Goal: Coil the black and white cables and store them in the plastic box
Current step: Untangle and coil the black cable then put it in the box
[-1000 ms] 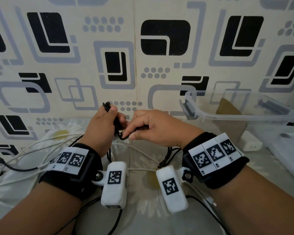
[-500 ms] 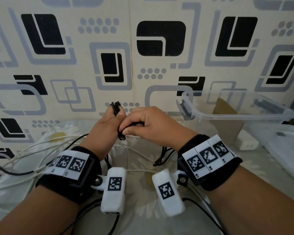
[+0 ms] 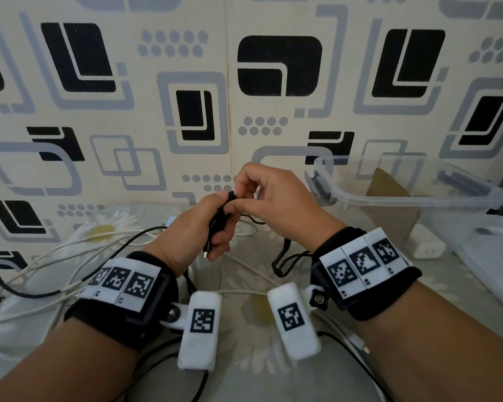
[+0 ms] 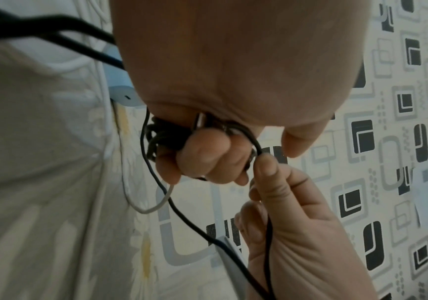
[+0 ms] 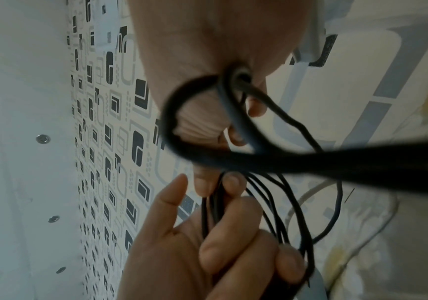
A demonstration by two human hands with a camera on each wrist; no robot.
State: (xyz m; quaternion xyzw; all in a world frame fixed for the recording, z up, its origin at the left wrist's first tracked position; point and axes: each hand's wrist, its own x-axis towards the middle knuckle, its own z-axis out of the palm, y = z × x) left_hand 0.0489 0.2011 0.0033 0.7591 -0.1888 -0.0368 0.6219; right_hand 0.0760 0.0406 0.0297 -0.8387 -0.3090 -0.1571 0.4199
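My left hand point(image 3: 215, 227) grips a bundled black cable point(image 3: 217, 222) in its fist above the bed; a plug end sticks out below the fingers. My right hand point(image 3: 244, 198) pinches a loose strand of that cable at the top of the bundle. In the left wrist view, my left hand's fingers point(image 4: 202, 160) curl round the black cable coil point(image 4: 161, 136) and the right hand point(image 4: 261, 160) holds the strand beside them. The right wrist view shows the black cable strands point(image 5: 266, 203) running into the left hand point(image 5: 223, 229). White cables point(image 3: 55, 256) lie loose at the left. The clear plastic box point(image 3: 418, 198) stands at the right.
A flowered sheet point(image 3: 253, 311) covers the surface under the hands. Another black cable point(image 3: 15, 290) lies among the white ones. A white charger block point(image 3: 427, 248) and the box lid point(image 3: 494, 256) sit at the right. A patterned wall point(image 3: 244, 82) closes the back.
My right hand has risen and carried the black strand over the top of the bundle. My left hand has tilted the bundle over to the right.
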